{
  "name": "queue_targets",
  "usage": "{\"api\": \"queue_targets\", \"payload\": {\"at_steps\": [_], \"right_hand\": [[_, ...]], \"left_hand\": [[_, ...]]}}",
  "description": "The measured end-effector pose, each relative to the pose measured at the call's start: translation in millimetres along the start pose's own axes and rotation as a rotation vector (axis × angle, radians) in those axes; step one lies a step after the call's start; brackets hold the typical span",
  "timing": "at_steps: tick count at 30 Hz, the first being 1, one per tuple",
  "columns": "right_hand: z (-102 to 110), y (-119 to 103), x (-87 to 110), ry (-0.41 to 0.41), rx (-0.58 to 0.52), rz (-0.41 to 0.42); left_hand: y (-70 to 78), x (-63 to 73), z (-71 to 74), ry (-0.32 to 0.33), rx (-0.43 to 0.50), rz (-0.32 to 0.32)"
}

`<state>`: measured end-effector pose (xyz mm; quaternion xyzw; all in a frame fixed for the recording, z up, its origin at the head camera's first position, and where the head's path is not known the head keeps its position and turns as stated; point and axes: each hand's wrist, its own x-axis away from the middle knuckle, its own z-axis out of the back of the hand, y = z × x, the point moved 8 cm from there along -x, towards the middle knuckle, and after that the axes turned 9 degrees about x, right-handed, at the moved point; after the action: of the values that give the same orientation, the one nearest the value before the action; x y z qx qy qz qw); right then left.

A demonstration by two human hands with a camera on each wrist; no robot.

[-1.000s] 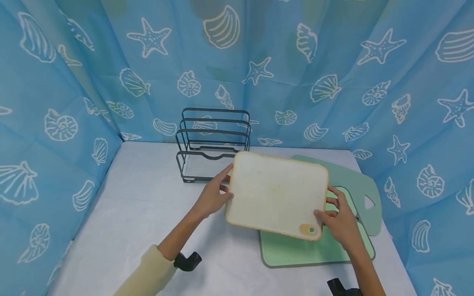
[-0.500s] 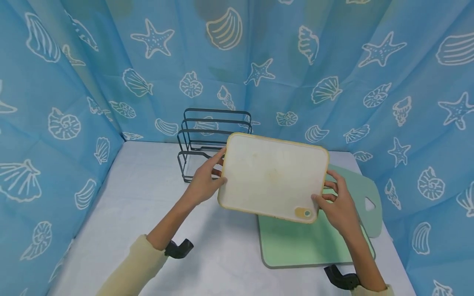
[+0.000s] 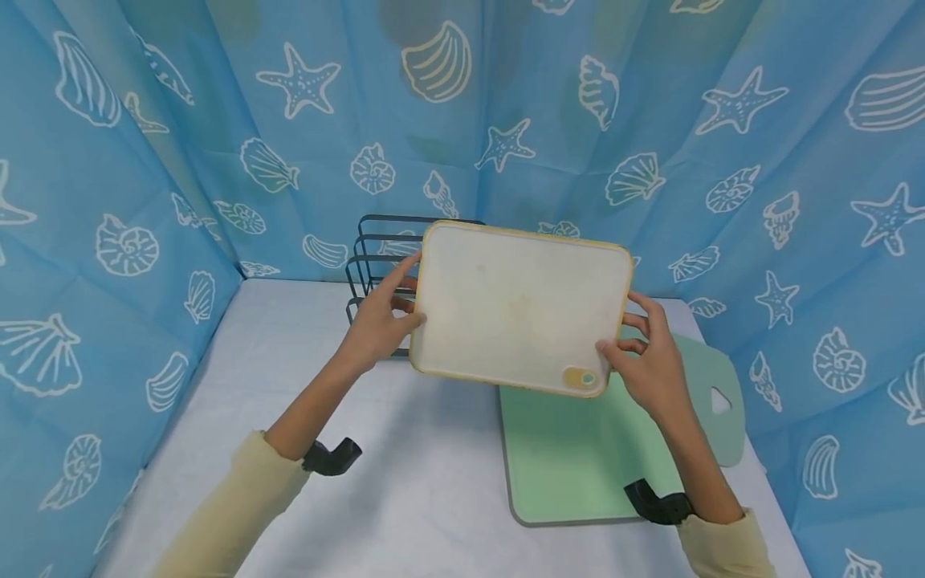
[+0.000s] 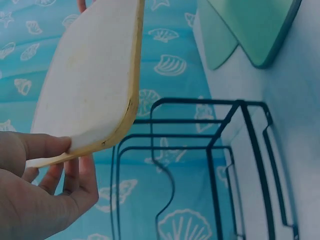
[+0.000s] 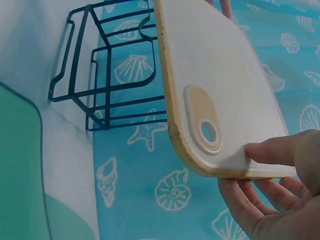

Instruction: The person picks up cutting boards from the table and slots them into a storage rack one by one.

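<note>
A white cutting board [image 3: 520,309] with a yellow rim hangs above the table, tilted with its face toward the head camera. My left hand [image 3: 378,321] pinches its left edge, thumb on the face and fingers behind. On the opposite edge my right hand [image 3: 650,357] grips likewise, close to the corner with the small round hole [image 5: 208,131]. Behind the board, partly covered by it, stands a black wire rack [image 3: 361,265]; the left wrist view shows its bars [image 4: 215,175] apart from the board.
Below and right of the held board, a light green cutting board [image 3: 571,466] lies on the white table [image 3: 289,514]. A grey-green board [image 3: 711,361] with a triangular handle hole sticks out beneath it. A blue seashell-print curtain [image 3: 549,96] encloses the back and sides.
Both hands have raised the white cutting board and shifted it leftward, away from the green boards. It now covers much of the wire rack in the head view.
</note>
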<state>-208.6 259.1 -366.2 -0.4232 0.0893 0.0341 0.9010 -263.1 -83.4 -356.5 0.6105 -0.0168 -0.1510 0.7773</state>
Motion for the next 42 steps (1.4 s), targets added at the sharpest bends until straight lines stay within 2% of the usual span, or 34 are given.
{"api": "queue_targets", "payload": {"at_steps": [8, 16, 23, 28, 35, 42], "right_hand": [[-1, -21, -24.1, 0.014, -0.012, 0.064], [-5, -41, -51.1, 0.049, -0.007, 0.125], [-13, -54, -73.8, 0.038, 0.002, 0.119], [-19, -62, -91.6, 0.041, 0.008, 0.123], [-29, -76, -118.4, 0.025, -0.045, 0.139], [-32, -90, -143.3, 0.098, -0.027, 0.175]], "left_hand": [[14.0, -13.5, 21.8, 0.028, -0.028, -0.017], [15.5, -25.6, 43.0, 0.111, 0.03, -0.047], [15.2, -35.5, 61.0, 0.159, 0.053, -0.043], [16.3, -47.2, 73.6, 0.176, 0.047, -0.054], [16.4, -63.6, 93.2, 0.202, 0.043, -0.073], [22.2, -85.1, 109.2, 0.209, 0.062, -0.118]]}}
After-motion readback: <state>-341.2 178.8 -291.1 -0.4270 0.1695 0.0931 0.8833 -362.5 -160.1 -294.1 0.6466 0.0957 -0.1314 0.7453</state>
